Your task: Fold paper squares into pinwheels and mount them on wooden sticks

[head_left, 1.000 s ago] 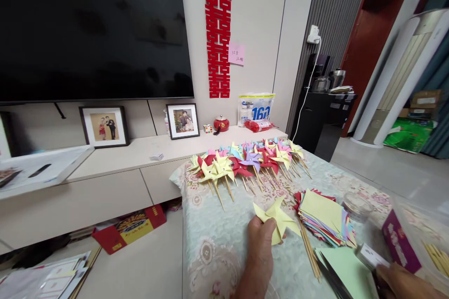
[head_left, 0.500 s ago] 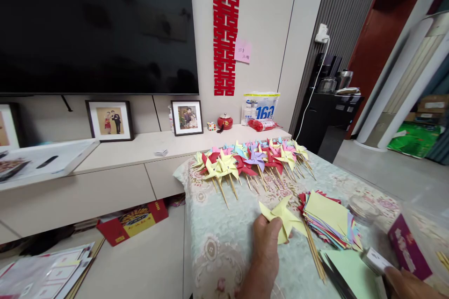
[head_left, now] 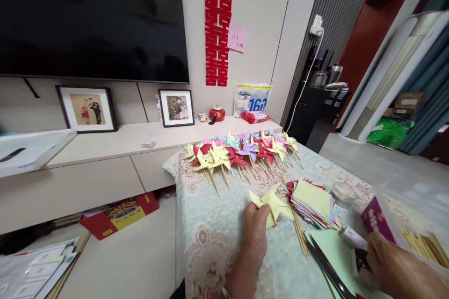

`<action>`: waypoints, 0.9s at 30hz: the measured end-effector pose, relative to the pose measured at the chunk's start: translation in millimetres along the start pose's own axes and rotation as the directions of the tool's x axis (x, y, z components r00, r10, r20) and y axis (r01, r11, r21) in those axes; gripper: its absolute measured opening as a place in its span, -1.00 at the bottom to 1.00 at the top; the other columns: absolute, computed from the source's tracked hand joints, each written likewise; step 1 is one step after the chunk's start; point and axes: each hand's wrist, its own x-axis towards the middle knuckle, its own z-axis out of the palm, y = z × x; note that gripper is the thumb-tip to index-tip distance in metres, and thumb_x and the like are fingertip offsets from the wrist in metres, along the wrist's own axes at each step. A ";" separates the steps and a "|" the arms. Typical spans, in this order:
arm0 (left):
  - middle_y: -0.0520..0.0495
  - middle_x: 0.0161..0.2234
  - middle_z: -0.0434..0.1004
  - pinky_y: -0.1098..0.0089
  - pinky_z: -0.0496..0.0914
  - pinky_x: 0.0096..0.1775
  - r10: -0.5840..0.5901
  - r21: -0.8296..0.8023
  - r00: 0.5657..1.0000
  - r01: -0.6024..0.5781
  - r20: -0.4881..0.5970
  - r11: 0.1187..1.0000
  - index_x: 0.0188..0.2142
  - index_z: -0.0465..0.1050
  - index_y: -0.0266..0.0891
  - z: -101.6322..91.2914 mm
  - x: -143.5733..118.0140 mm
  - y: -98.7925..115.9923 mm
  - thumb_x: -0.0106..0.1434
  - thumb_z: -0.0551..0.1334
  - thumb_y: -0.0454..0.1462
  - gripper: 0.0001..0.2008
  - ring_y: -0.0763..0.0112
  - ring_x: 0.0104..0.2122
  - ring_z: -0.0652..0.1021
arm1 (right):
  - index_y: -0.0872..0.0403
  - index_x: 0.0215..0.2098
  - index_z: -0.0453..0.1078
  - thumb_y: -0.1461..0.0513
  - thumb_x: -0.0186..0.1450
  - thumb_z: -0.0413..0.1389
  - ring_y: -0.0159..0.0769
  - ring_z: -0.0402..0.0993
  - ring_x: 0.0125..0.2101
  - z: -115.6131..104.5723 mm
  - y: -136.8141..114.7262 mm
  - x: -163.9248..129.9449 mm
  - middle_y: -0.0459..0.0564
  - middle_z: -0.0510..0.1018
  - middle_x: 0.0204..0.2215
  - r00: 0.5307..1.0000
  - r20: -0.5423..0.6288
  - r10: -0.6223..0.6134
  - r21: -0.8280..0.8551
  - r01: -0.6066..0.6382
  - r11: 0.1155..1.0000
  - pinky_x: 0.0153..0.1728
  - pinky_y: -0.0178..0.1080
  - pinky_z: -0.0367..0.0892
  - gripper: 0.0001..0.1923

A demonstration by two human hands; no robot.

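One view only, from my head camera, looking forward and down over a table covered in a floral cloth point(head_left: 210, 205).

My left hand point(head_left: 254, 226) sits near the middle of the tabletop, fingers closed on a yellow paper pinwheel head point(head_left: 271, 201) with no stick on it yet; the paper rests on the cloth just ahead of the thumb. Compared with a second ago, that hand and pinwheel have hardly moved.

My right hand point(head_left: 396, 266) is at the tabletop's near right corner. It has come further into view and now rests against a small white box point(head_left: 352, 238), just beside a purple box point(head_left: 377, 219). The fingers curl around something dark, but I cannot tell what, or how firmly they grip.

Between the hands lie a few bamboo skewers point(head_left: 299, 236), a pair of black scissors point(head_left: 328, 268) on a pale green sheet point(head_left: 333, 247), and a fanned stack of coloured paper squares point(head_left: 314, 203). More skewers point(head_left: 423, 245) lie at the right edge.

Along the far edge, a row of finished pinwheels point(head_left: 242, 154) on sticks lies in yellow, red, purple and pink. I read the right hand's shift as reaching for supplies while the left keeps the pinwheel steady.

Beyond the table stand a low cabinet point(head_left: 105, 168), two framed photographs and a large dark television point(head_left: 91, 18).
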 end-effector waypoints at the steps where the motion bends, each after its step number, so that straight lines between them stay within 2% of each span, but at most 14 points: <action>1: 0.00 -0.62 0.52 0.43 0.26 -0.58 0.016 -0.003 1.000 -0.016 0.002 1.000 -0.41 0.51 -0.32 -0.4 -0.2 -0.4 -0.09 0.24 -0.23 -0.76 0.40 -0.67 0.45 | -0.05 -0.57 0.18 0.21 0.21 0.03 -0.20 0.26 -0.76 -10.4 -14.1 1.8 -0.02 0.35 -0.78 0.999 0.026 0.034 -0.043 -0.033 0.999 -0.62 -0.18 -0.01 -0.80; 4: -0.02 -0.59 0.55 0.42 0.31 -0.56 0.019 0.003 1.000 -0.019 -0.010 1.000 -0.41 0.51 -0.33 -1.8 0.1 -2.1 -0.07 0.27 -0.21 -0.76 0.39 -0.65 0.47 | -0.04 -0.52 0.20 0.15 0.24 -0.01 -0.19 0.37 -0.68 -32.9 -64.4 7.9 0.02 0.46 -0.69 0.995 0.084 0.046 -0.021 -0.044 0.999 -0.58 -0.20 0.04 -0.82; 6: -0.04 -0.58 0.56 0.41 0.33 -0.55 0.009 0.002 1.000 -0.009 -0.028 1.000 -0.41 0.51 -0.34 -2.7 1.4 -2.9 -0.08 0.29 -0.21 -0.76 0.37 -0.63 0.49 | -0.03 -0.50 0.23 0.17 0.23 -0.04 -0.20 0.42 -0.62 -34.6 -99.6 12.5 0.01 0.51 -0.63 0.991 0.131 0.007 0.075 -0.017 0.997 -0.55 -0.23 0.10 -0.85; 10: -0.06 -0.56 0.58 0.42 0.33 -0.54 0.016 -0.029 0.997 -0.018 -0.072 0.999 -0.38 0.53 -0.37 -4.6 6.0 -3.7 -0.09 0.31 -0.22 -0.73 0.36 -0.61 0.51 | 0.00 -0.45 0.25 0.28 0.27 -0.06 -0.22 0.47 -0.51 -9.2 -160.5 22.0 0.01 0.57 -0.50 0.972 0.228 -0.052 0.197 0.006 0.980 -0.48 -0.27 0.13 -0.86; 13: -0.03 -0.61 0.54 0.43 0.30 -0.55 0.042 -0.049 0.990 -0.049 -0.134 0.998 -0.42 0.52 -0.37 -6.1 9.3 -4.6 -0.07 0.32 -0.23 -0.76 0.39 -0.63 0.50 | 0.02 -0.47 0.23 0.38 0.24 -0.03 -0.26 0.45 -0.52 18.7 -188.7 26.6 0.00 0.54 -0.54 0.941 0.333 -0.065 0.302 -0.041 0.952 -0.48 -0.30 0.10 -0.83; 17: -0.01 -0.61 0.53 0.44 0.31 -0.54 0.064 -0.042 0.979 -0.073 -0.194 0.996 -0.45 0.48 -0.34 -7.8 12.1 -7.1 -0.05 0.31 -0.22 -0.80 0.44 -0.63 0.48 | 0.01 -0.50 0.16 0.42 0.23 0.00 -0.28 0.43 -0.51 45.4 -196.2 24.4 -0.02 0.51 -0.55 0.918 0.392 -0.048 0.362 -0.106 0.926 -0.48 -0.31 0.08 -0.78; 21: 0.00 -0.62 0.52 0.44 0.30 -0.54 0.074 -0.042 0.974 -0.084 -0.214 0.996 -0.46 0.48 -0.34 -8.4 12.9 -10.5 -0.04 0.31 -0.22 -0.81 0.45 -0.64 0.45 | 0.00 -0.51 0.15 0.43 0.18 -0.01 -0.29 0.40 -0.54 54.7 -188.7 17.0 -0.08 0.49 -0.60 0.905 0.420 -0.062 0.436 -0.141 0.889 -0.48 -0.32 0.11 -0.77; 27: 0.01 -0.61 0.52 0.43 0.32 -0.53 0.084 -0.021 0.976 -0.090 -0.203 0.996 -0.43 0.48 -0.34 -10.0 12.1 -16.5 0.00 0.31 -0.21 -0.79 0.44 -0.63 0.45 | -0.01 -0.52 0.16 0.39 0.13 -0.02 -0.36 0.42 -0.67 61.9 -185.7 13.6 -0.22 0.41 -0.73 0.866 0.494 -0.079 0.666 -0.318 0.675 -0.59 -0.37 0.17 -0.83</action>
